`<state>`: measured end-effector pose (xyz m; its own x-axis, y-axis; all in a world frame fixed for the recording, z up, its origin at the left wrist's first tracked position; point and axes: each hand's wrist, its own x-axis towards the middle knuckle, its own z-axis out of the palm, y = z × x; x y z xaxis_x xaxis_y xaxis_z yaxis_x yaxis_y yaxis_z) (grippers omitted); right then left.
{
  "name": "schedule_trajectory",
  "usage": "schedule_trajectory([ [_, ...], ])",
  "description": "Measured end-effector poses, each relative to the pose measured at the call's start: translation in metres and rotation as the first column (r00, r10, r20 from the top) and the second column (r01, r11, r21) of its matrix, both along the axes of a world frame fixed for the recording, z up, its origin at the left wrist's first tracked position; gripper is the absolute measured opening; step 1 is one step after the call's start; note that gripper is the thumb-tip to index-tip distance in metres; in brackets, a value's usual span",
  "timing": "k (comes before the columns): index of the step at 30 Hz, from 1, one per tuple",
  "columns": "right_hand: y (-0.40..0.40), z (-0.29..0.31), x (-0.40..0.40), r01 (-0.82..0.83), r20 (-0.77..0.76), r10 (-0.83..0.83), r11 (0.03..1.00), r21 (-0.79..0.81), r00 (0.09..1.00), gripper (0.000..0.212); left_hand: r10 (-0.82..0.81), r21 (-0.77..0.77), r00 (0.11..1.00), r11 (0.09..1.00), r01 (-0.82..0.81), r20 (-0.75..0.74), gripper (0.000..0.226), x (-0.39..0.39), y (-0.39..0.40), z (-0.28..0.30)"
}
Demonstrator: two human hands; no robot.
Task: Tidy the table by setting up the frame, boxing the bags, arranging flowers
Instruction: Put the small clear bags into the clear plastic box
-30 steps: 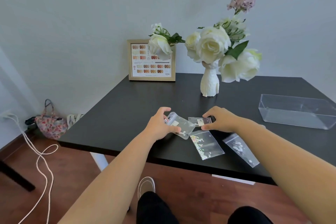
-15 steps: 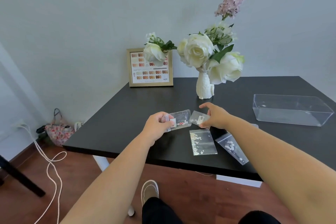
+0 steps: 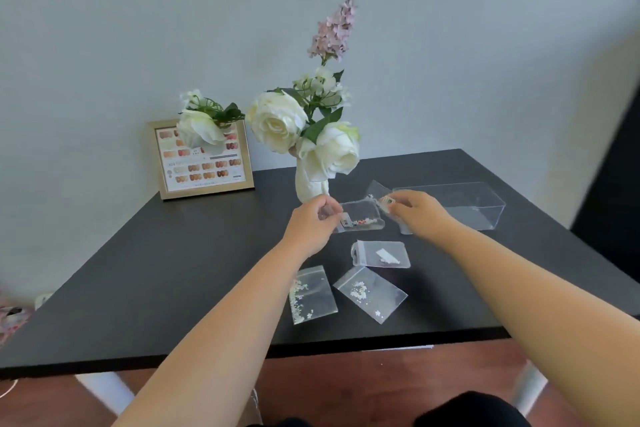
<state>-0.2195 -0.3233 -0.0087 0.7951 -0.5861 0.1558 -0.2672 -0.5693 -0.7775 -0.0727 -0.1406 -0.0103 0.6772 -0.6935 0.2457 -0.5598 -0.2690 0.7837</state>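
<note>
My left hand (image 3: 313, 224) pinches one end of a clear bag of small beads (image 3: 362, 217), held just above the black table (image 3: 156, 263). My right hand (image 3: 417, 213) grips a second small clear bag (image 3: 381, 196) beside it, close to the open clear plastic box (image 3: 467, 204). Three more clear bags lie flat nearer me: one with a white strip (image 3: 381, 254), one with white flakes (image 3: 370, 293), one with glitter stars (image 3: 311, 295). A gold frame (image 3: 202, 159) leans upright against the wall. White roses and a lilac spray (image 3: 304, 121) stand in a white vase (image 3: 309, 187).
The table's near edge (image 3: 242, 354) runs just beyond my knees, with wood floor below. A floral fabric bag (image 3: 10, 319) lies on the floor at far left. A dark shape (image 3: 616, 191) stands past the table's right side.
Both hands have lifted their bags off the table and carried them right, toward the clear box. The view has swung right, and a bag with a white strip now lies uncovered.
</note>
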Motion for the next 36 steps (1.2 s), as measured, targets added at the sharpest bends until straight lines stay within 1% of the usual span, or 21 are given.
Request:
schedule_trajectory([
  [3,-0.041,0.01,-0.034,0.102,0.013,-0.101,0.993,-0.056,0.995,0.02,-0.089,0.008,0.995,0.996,0.089,0.05,0.014,-0.018,-0.04,-0.001],
  [5,-0.066,0.015,-0.056,0.152,-0.017,-0.153,0.985,-0.081,0.988,0.021,-0.125,-0.013,0.986,0.992,0.127,0.109,0.015,-0.03,-0.067,0.0],
  [8,-0.1,0.015,-0.082,0.198,-0.053,-0.207,0.972,-0.129,0.977,0.03,-0.144,-0.073,0.971,0.984,0.16,0.192,0.017,-0.046,-0.104,0.006],
  [12,-0.119,0.013,-0.089,0.2,0.002,-0.206,0.95,-0.238,0.979,0.038,-0.134,-0.134,0.971,0.978,0.162,0.199,0.019,-0.055,-0.131,0.008],
  [15,-0.127,0.001,-0.083,0.196,-0.004,-0.205,0.942,-0.273,0.979,0.036,-0.151,-0.102,0.958,0.978,0.18,0.243,0.016,-0.059,-0.143,-0.001],
  [19,-0.131,-0.019,-0.074,0.2,-0.168,-0.264,0.926,-0.32,0.95,0.039,-0.125,-0.071,0.951,0.986,0.151,0.283,0.016,-0.059,-0.15,-0.008],
  [22,-0.133,-0.026,-0.069,0.228,-0.177,-0.293,0.921,-0.316,0.94,0.042,-0.097,-0.038,0.951,0.993,0.113,0.293,0.021,-0.057,-0.153,-0.013],
  [24,-0.135,-0.029,-0.066,0.21,-0.187,-0.282,0.92,-0.331,0.941,0.041,-0.093,-0.001,0.94,0.995,0.099,0.327,0.028,-0.056,-0.155,-0.016],
  [26,-0.137,-0.032,-0.065,0.191,-0.197,-0.269,0.92,-0.342,0.943,0.039,-0.095,0.052,0.926,0.995,0.082,0.364,0.029,-0.055,-0.158,-0.019],
  [28,-0.138,-0.034,-0.065,0.189,-0.197,-0.267,0.92,-0.344,0.943,0.039,-0.107,0.1,0.926,0.992,0.076,0.363,0.029,-0.054,-0.159,-0.021],
  [31,-0.135,-0.035,-0.069,0.214,-0.147,-0.276,0.916,-0.341,0.95,0.039,-0.11,0.159,0.929,0.986,0.056,0.354,0.029,-0.048,-0.161,-0.026],
  [33,-0.128,-0.034,-0.073,0.248,-0.041,-0.281,0.9,-0.36,0.959,0.036,-0.116,0.176,0.926,0.983,0.055,0.36,0.03,-0.044,-0.159,-0.027],
  [36,-0.108,-0.032,-0.079,0.294,0.134,-0.262,0.867,-0.403,0.956,0.028,-0.119,0.073,0.947,0.992,0.102,0.299,0.03,-0.039,-0.145,-0.023],
])
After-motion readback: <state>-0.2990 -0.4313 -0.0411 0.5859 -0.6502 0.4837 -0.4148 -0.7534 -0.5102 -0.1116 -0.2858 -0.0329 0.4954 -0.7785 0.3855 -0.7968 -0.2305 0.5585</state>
